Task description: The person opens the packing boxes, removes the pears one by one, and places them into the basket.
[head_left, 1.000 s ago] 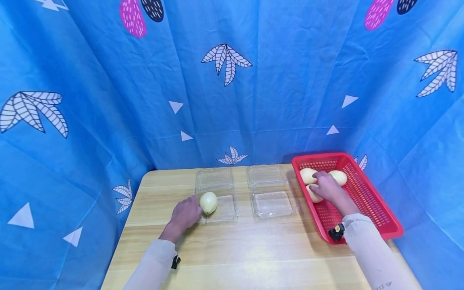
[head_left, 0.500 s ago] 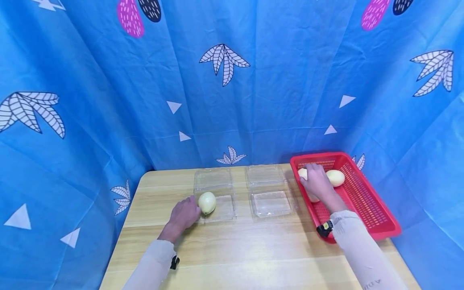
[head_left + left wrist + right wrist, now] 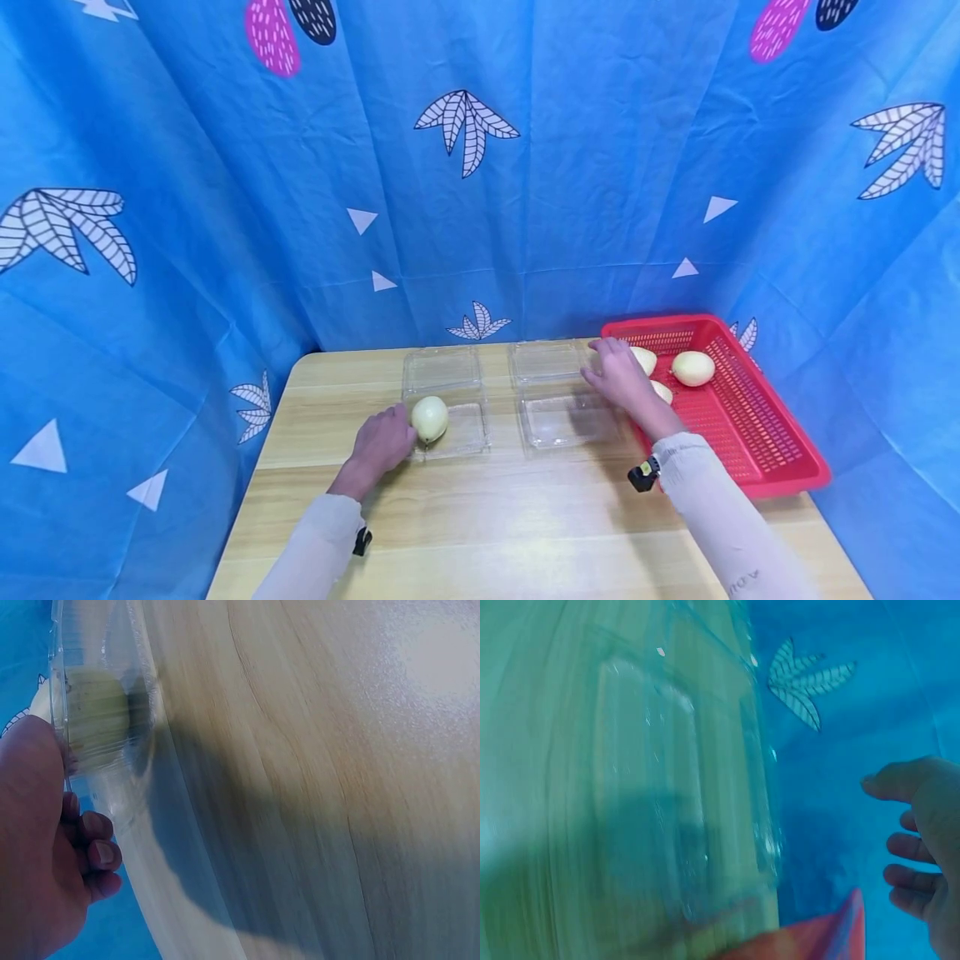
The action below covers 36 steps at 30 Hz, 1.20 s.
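Observation:
A pale yellow oval fruit like a small melon (image 3: 430,418) sits at the left end of a clear plastic clamshell box (image 3: 468,429). My left hand (image 3: 384,440) holds this box's left edge; in the left wrist view the thumb (image 3: 34,754) lies against the clear wall, other fingers curled below it. Over the left rim of the red basket (image 3: 776,392), my right hand (image 3: 621,379) hovers beside a second clamshell box (image 3: 562,421). In the right wrist view its fingers (image 3: 911,877) are loosely bent around nothing. Three similar fruits, including one melon (image 3: 693,368), lie in the basket.
Both boxes have lids folded back, the left lid (image 3: 442,371) and the right lid (image 3: 549,362) lying flat toward the curtain. A blue patterned curtain (image 3: 480,225) borders the wooden table (image 3: 480,517) at the back and sides.
My right hand has moved left from over the fruits to the basket's left rim, holding none of them. Those fruits have shifted slightly. My left hand has stayed at its box.

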{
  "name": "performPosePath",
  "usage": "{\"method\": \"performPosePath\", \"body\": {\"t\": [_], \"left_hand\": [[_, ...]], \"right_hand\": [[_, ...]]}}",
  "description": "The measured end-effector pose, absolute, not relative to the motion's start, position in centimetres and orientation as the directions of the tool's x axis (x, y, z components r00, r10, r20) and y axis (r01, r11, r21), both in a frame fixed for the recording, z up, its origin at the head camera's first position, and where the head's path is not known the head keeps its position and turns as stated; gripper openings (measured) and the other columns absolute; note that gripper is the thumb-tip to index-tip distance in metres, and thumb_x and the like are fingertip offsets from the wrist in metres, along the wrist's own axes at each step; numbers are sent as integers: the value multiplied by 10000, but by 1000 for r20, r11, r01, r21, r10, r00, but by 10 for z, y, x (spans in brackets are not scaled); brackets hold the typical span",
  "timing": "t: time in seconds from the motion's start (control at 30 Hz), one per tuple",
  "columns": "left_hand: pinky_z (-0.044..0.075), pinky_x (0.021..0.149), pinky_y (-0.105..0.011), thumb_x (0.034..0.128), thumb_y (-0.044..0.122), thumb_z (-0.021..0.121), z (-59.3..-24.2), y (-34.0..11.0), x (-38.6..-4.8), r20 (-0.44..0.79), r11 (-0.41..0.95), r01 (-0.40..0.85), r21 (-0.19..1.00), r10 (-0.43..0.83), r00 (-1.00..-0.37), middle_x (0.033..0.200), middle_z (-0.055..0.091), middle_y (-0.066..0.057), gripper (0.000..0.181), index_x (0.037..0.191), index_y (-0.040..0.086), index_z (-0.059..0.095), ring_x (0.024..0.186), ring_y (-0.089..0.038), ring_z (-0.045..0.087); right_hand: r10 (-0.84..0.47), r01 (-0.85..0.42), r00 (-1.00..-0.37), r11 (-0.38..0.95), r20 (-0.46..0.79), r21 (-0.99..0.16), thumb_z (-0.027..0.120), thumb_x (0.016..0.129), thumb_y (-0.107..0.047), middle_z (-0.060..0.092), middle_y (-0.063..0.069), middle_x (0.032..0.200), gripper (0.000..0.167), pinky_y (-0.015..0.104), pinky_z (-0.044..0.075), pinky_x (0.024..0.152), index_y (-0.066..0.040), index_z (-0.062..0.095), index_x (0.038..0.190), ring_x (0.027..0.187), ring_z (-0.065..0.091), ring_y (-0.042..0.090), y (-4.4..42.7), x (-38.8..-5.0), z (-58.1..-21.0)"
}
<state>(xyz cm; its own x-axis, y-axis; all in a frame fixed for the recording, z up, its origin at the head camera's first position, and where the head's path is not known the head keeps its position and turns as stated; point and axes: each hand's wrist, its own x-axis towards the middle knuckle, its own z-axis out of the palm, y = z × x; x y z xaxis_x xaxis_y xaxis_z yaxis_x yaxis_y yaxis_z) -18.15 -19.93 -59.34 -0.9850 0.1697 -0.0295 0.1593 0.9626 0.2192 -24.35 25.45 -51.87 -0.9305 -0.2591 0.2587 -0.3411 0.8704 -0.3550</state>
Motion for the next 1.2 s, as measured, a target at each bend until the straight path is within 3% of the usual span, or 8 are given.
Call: {"method": "performPosePath", "body": {"t": [0.43,0.77,1.2], "left_hand": [[380,571,-334,960,244,519,-595,-196,-181,-35,963,151,222,162,-986,747,516,-59,175,917,74,519,613,-214,462],[371,563,-331,970,239,516,-590,-197,-182,-33,963,157,218,168,-985,735,511,-55,181,926,64,526,602,-213,457],[378,563,-329,971,241,518,-595,-198,-182,-7,961,168,221,173,-985,739,522,-55,173,926,74,525,602,-207,462]], "right_hand": [[-360,-456,-877,834,318,-312,837,848,-273,674,244,1222,565,544,518,1037,39,628,1270,1178,624,438,198,-239,-531],[-423,-489,-870,803,252,-341,808,883,-287,649,208,1297,576,493,494,1111,13,599,1328,1257,601,383,162,-238,-534],[-524,-594,-803,735,283,-327,813,870,-246,666,185,1256,556,438,531,1072,17,608,1314,1200,632,345,123,-235,-541]]}}
